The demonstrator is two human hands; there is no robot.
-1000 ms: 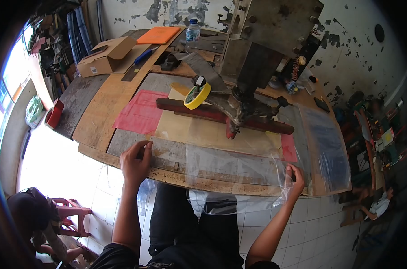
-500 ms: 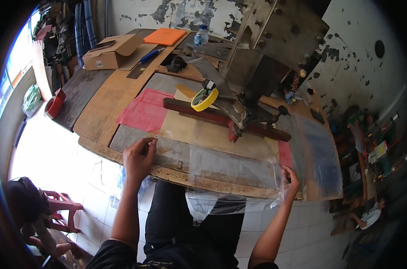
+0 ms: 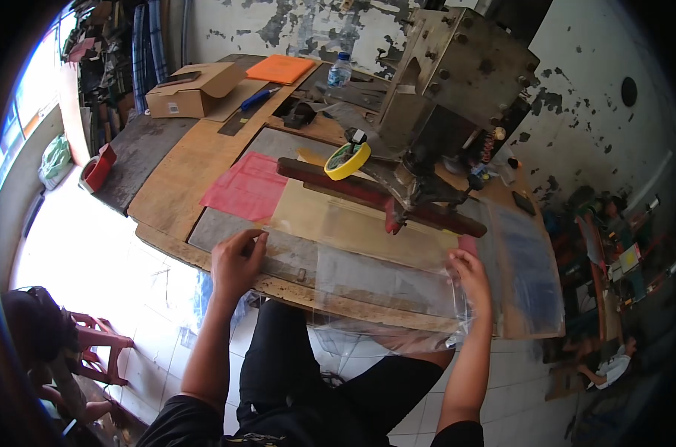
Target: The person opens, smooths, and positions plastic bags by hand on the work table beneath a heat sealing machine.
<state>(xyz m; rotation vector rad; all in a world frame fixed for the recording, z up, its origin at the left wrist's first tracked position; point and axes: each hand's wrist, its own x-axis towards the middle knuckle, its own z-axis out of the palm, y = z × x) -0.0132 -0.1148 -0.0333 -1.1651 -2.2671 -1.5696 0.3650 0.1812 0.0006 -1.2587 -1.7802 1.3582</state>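
A clear plastic sheet lies over the front of the work table and hangs past its edge. My right hand pinches its right side between thumb and fingers. Near the table's front edge, left of the sheet, my left hand is closed with thumb and fingertips together; whatever they hold is too small to make out. Beyond the hands, a long bar of the press lies across a beige sheet. A yellow tape roll hangs on the press.
The metal press head stands over the table's back. Red film lies left of the bar. A cardboard box, an orange folder, a water bottle and a red tape dispenser are around. A person sits at lower left.
My right hand has moved left and slightly up with the sheet's right side. The view has shifted a little. My left hand stays closed near the table edge.
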